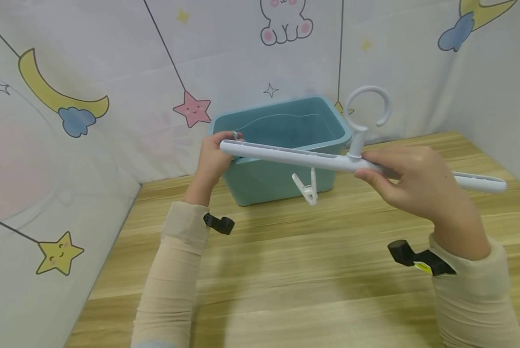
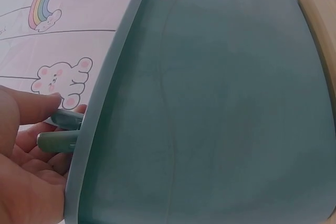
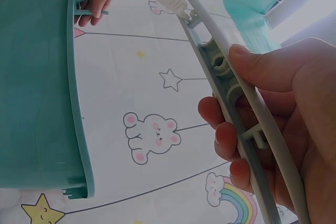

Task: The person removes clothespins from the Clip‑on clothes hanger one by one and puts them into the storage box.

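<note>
My right hand (image 1: pixel 421 179) grips a pale plastic hanger (image 1: pixel 286 155) along its bar, just right of the open-ring hook. Slots and small clip mounts show on the bar's underside (image 3: pixel 257 137) in the right wrist view. A white clothespin (image 1: pixel 306 187) hangs from the bar. My left hand (image 1: pixel 214 157) is at the left side of a teal bin (image 1: pixel 281 181), partly behind the hanger's left end. Between its thumb and fingers is a teal clothespin (image 2: pixel 59 141), held by its handles at the bin's rim (image 3: pixel 72 77). Whether its jaws bite the rim cannot be told.
The bin stands on a wood-grain table (image 1: pixel 286 270), close to a patterned cloth backdrop (image 1: pixel 125 145) that rises behind and at the left. A thin pale line (image 1: pixel 281 116) runs across the bin's inner wall.
</note>
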The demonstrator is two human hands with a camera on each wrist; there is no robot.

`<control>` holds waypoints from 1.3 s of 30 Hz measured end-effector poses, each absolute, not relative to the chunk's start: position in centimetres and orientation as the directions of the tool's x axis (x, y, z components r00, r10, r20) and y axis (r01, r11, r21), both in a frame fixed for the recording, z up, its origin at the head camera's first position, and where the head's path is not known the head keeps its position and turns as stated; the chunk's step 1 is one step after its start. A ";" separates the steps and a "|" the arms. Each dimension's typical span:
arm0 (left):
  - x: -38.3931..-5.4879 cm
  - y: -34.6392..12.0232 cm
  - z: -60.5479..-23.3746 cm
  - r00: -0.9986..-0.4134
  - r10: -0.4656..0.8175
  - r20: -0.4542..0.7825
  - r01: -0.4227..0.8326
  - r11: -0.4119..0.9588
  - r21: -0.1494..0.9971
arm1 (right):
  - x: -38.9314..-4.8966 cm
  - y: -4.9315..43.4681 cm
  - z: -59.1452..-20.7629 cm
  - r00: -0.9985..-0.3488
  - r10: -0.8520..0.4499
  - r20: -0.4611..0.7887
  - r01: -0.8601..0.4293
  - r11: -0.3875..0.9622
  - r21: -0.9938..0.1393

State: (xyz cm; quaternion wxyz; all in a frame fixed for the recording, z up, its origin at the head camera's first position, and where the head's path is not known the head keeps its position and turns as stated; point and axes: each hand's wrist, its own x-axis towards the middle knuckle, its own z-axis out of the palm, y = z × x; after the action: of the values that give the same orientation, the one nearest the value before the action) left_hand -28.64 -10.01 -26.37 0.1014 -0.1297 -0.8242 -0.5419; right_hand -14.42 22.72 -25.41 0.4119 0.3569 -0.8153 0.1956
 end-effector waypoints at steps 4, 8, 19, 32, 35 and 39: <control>-28.6 -10.0 -26.4 -0.950 0.107 0.294 0.311 0.402 0.861 | -14.5 22.7 -25.4 -0.399 -0.419 0.816 -0.743 0.669 -0.019; -28.5 -10.0 -26.4 -0.955 0.118 0.272 0.296 0.419 0.858 | -14.5 22.6 -25.3 -0.393 -0.416 0.820 -0.742 0.670 -0.017; -28.3 -10.2 -26.7 -0.946 0.117 0.301 0.323 0.388 0.863 | -14.6 22.5 -25.4 -0.396 -0.416 0.819 -0.738 0.675 -0.014; -26.6 -10.7 -27.1 -0.918 0.101 0.383 0.396 0.224 0.891 | -14.5 22.5 -25.4 -0.393 -0.407 0.825 -0.733 0.680 -0.014; -25.9 -10.8 -27.3 -0.904 0.113 0.413 0.427 0.178 0.886 | -14.6 22.5 -25.4 -0.388 -0.401 0.829 -0.736 0.677 -0.017; -24.9 -10.7 -27.5 -0.895 0.144 0.422 0.438 0.112 0.892 | -14.7 22.5 -25.5 -0.384 -0.400 0.832 -0.742 0.670 -0.020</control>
State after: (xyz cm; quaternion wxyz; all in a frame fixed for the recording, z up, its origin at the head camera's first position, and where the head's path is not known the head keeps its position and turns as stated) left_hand -24.94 -10.68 -27.54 0.1157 -0.1974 -0.7368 -0.6363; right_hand -14.72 22.48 -25.46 0.4278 0.3535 -0.8076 0.1996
